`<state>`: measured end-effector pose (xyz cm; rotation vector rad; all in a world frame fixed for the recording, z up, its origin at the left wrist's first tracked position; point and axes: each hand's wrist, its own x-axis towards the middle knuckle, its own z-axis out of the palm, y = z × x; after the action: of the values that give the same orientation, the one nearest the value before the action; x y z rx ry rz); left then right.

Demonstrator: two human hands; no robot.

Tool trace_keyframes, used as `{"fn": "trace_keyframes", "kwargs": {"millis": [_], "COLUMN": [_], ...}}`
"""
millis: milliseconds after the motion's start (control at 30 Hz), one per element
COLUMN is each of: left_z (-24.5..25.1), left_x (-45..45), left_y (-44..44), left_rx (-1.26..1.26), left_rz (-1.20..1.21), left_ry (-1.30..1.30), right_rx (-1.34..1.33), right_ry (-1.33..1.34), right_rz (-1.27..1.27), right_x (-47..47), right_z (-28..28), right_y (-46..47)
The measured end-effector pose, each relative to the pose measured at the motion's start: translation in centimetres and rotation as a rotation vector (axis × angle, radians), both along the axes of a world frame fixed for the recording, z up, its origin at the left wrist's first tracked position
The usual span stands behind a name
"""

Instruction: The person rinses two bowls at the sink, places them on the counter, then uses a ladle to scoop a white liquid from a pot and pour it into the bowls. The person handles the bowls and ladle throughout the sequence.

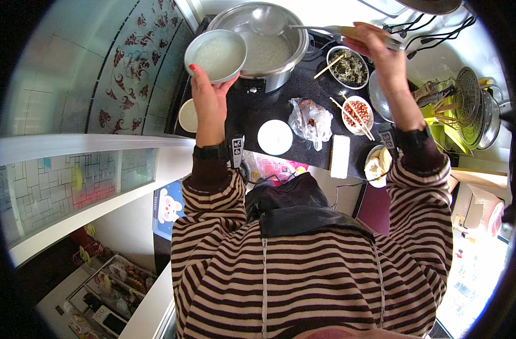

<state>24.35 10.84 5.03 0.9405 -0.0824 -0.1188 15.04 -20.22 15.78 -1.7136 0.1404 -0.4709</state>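
My left hand [211, 99] holds a bowl [215, 55] of pale, cloudy rice porridge by its near rim, level in front of the pot. Raised at the upper right, my right hand [379, 48] grips the wooden handle of a metal ladle [268, 21]. The ladle's round head is over the far part of a large stainless-steel pot [302, 46]. More of the whitish porridge [268, 51] lies inside that pot. Part of the pot's left side is hidden behind the bowl.
On the black countertop [249, 112] are a white bowl [275, 137], a pale bowl [189, 116], a plastic bag of food [311, 123], peanuts with chopsticks [356, 114], a dish of dark food [349, 68], a phone [340, 156] and buns [377, 165]. A dish rack [448, 123] stands right.
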Motion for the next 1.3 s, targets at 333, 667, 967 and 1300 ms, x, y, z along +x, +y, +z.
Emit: {"fn": "trace_keyframes", "kwargs": {"millis": [333, 667, 967, 1300], "left_z": [-0.7, -1.0, -1.3, -0.6], "left_x": [-1.8, -2.3, -1.5, -0.5], "left_y": [4.4, 4.2, 3.9, 3.2], "left_rx": [0.049, 0.051, 0.038, 0.076], "left_rz": [0.044, 0.024, -0.005, 0.025], "left_ry": [0.093, 0.073, 0.096, 0.069], "right_rx": [-0.73, 0.132, 0.13, 0.013], "right_ry": [-0.096, 0.233, 0.271, 0.109], "right_rz": [-0.023, 0.101, 0.022, -0.077], "right_x": [4.2, 3.1, 1.4, 2.0], "right_z": [-8.1, -7.9, -4.5, 1.9], "right_y": [4.8, 6.5, 3.6, 2.0]}}
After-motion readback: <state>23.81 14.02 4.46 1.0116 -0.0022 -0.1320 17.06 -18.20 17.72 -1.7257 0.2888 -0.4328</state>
